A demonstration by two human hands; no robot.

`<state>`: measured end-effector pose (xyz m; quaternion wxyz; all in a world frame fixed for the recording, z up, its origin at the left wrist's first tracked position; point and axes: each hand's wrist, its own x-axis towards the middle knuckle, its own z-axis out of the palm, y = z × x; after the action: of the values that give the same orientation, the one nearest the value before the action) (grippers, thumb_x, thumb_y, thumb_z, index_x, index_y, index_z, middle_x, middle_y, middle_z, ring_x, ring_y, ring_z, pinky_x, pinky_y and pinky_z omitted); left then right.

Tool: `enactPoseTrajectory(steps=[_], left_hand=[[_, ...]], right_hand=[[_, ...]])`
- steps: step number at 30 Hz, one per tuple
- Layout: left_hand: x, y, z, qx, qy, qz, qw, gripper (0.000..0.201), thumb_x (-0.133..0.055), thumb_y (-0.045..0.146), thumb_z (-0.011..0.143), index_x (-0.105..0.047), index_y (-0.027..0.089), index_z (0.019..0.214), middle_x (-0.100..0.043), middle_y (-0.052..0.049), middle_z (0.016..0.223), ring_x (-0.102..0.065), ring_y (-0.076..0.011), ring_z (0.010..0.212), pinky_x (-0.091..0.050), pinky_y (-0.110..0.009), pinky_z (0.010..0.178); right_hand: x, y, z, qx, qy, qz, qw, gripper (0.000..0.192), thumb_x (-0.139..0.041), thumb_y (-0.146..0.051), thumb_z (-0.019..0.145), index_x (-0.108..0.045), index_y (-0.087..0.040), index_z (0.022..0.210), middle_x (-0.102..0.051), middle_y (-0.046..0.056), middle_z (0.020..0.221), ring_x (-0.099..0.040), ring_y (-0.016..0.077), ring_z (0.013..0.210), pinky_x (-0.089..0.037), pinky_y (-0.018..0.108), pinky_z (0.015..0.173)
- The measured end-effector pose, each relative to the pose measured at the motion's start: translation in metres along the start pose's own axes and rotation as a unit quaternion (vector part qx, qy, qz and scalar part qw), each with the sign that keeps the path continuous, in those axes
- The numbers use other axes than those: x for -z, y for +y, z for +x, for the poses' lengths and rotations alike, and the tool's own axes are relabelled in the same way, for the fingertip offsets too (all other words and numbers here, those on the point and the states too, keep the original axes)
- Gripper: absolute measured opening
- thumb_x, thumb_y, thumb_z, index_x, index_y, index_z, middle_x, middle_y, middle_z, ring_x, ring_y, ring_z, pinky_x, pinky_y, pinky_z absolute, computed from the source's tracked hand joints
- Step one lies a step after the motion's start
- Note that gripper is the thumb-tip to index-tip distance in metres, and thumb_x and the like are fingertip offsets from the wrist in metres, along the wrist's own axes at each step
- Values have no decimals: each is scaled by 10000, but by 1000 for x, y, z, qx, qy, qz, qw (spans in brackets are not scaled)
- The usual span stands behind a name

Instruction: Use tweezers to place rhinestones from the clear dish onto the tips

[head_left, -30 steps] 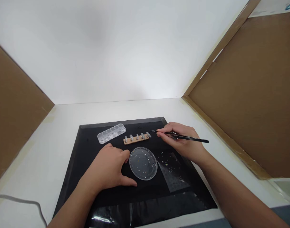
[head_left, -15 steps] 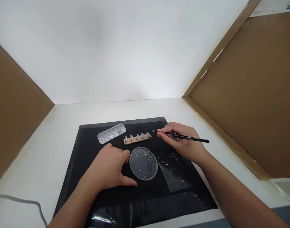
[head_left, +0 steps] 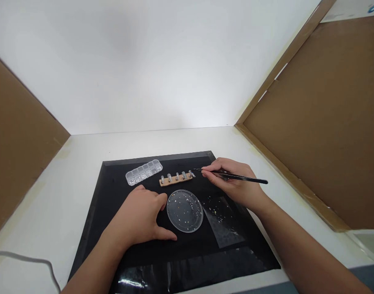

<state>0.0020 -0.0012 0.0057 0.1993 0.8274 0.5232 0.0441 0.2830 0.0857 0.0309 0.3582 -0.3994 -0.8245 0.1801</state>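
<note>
The right hand (head_left: 236, 179) grips the black tweezers (head_left: 251, 179) near their pointed end, thumb and fingers clamped on the shaft. The blunt end extends toward the right edge of the black mat (head_left: 113, 196). The tip is positioned just beside the rightmost of five silver-grey nail tips (head_left: 177, 176); contact cannot be determined. The nail tips are mounted in a row on a tan strip (head_left: 174, 180), which lies in the far half of the mat, nearer its far edge than its near edge.

The left hand (head_left: 141, 216) rests on the mat, thumb and index finger apart, beside the left side of a round clear dish (head_left: 177, 218). The index finger is at the dish rim; whether it touches cannot be told. Small glittering pieces lie scattered in the dish. To its right, toward the right edge of the mat, a clear film sheet (head_left: 228, 237) bears more such pieces.

A transparent compartment case (head_left: 145, 168) lies at an angle near the far left corner of the mat, with bright pieces in its near row
</note>
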Motion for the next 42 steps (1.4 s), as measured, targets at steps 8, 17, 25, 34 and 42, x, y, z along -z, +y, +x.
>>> enactPoseTrajectory(steps=[8, 17, 25, 34, 42], left_hand=[[1, 1, -1, 2, 2, 0, 1000, 611, -868, 750, 675, -618, 236, 889, -740, -7, 832, -682, -283, 796, -432, -433, 798], [0, 0, 0, 3, -1, -2, 1000, 612, -866, 748, 677, -616, 233, 893, -737, -8, 835, -678, -281, 802, -439, -444, 811], [-1, -1, 0, -2, 7, 1, 1000, 618, -859, 762, 675, -613, 238, 891, -740, -6, 833, -680, -281, 797, -438, -441, 804], [-1, -1, 1, 0, 4, -1, 1000, 624, -860, 765, 673, -611, 236, 892, -741, -11, 837, -682, -284, 801, -436, -441, 811], [-3, -2, 0, -2, 8, -1, 1000, 615, -861, 758, 667, -618, 238, 889, -740, -5, 822, -679, -274, 786, -432, -431, 790]], right_hand=[[0, 3, -1, 0, -3, 12, 1000, 132, -747, -371, 975, -782, -249, 938, -770, 41, 860, -691, 178, 731, -531, 315, 625], [-1, 2, 0, -5, -5, 8, 1000, 155, -737, -386, 979, -779, -247, 926, -772, 48, 856, -685, 183, 722, -535, 325, 622], [-1, 2, 0, -8, -5, 11, 1000, 176, -720, -409, 988, -776, -252, 931, -775, 54, 868, -695, 191, 729, -558, 334, 619], [-1, 2, -1, -10, -3, 15, 1000, 162, -736, -399, 980, -777, -249, 933, -772, 46, 861, -691, 186, 727, -540, 330, 620], [-1, 2, -1, -4, 1, 9, 1000, 166, -733, -403, 980, -777, -251, 930, -772, 46, 857, -693, 187, 726, -542, 332, 621]])
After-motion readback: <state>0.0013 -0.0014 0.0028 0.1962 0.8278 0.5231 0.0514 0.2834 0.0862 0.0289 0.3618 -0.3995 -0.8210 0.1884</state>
